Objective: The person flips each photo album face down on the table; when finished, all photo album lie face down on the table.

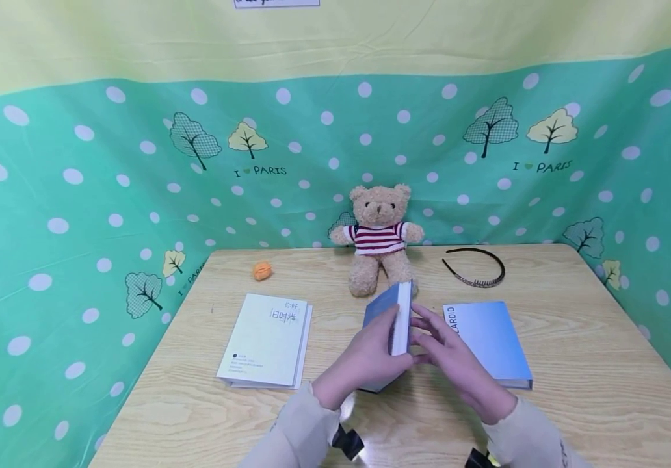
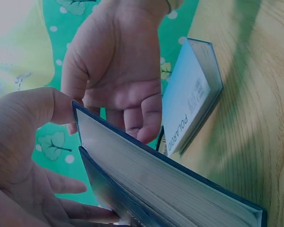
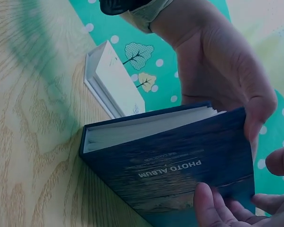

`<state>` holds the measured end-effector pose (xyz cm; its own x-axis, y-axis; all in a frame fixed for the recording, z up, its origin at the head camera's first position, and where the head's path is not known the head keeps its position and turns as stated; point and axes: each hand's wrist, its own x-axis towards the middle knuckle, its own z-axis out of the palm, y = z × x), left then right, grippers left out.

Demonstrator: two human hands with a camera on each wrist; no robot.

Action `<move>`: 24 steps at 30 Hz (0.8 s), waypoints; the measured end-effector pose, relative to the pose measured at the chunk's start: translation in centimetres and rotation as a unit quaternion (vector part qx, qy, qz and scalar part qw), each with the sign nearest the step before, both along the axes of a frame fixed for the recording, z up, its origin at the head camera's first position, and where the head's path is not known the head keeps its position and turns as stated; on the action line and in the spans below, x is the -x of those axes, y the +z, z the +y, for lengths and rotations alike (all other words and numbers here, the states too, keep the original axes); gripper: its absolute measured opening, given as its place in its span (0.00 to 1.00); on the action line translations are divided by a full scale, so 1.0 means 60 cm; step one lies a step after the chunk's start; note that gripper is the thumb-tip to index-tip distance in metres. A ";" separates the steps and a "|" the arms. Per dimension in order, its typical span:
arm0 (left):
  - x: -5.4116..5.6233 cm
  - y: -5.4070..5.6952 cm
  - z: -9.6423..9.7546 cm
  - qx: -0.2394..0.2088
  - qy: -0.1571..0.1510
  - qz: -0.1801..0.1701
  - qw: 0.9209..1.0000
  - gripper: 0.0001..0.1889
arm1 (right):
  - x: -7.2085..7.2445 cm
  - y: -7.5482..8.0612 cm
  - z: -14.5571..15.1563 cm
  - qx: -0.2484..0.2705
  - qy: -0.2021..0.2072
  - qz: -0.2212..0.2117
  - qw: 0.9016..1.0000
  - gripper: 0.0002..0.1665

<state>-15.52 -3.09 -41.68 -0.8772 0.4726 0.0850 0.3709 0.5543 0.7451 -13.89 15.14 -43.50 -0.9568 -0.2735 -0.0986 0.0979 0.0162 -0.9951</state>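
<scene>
A dark blue photo album (image 1: pixel 381 312) stands on edge on the wooden table, its page block facing up. My left hand (image 1: pixel 373 351) grips it from the left, thumb at a cover corner and fingers along the other side. On the right, my right hand (image 1: pixel 449 354) touches the cover with its fingertips; its thumb (image 3: pixel 280 161) is apart from the album. The words PHOTO ALBUM show upside down on the cover (image 3: pixel 180 165) in the right wrist view. Pages (image 2: pixel 151 165) show between the covers in the left wrist view.
A white album (image 1: pixel 265 341) lies to the left, and a blue POLAROID album (image 1: pixel 487 341) to the right. Behind sits a teddy bear (image 1: pixel 378 237) in a striped shirt. A small orange object (image 1: pixel 262 271) and a dark headband (image 1: pixel 482 283) lie toward the table's back.
</scene>
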 end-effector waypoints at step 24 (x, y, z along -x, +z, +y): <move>0.010 -0.001 -0.017 -0.189 0.073 -0.107 0.973 0.39 | 0.017 -0.046 -0.002 0.003 0.069 0.020 0.997 0.48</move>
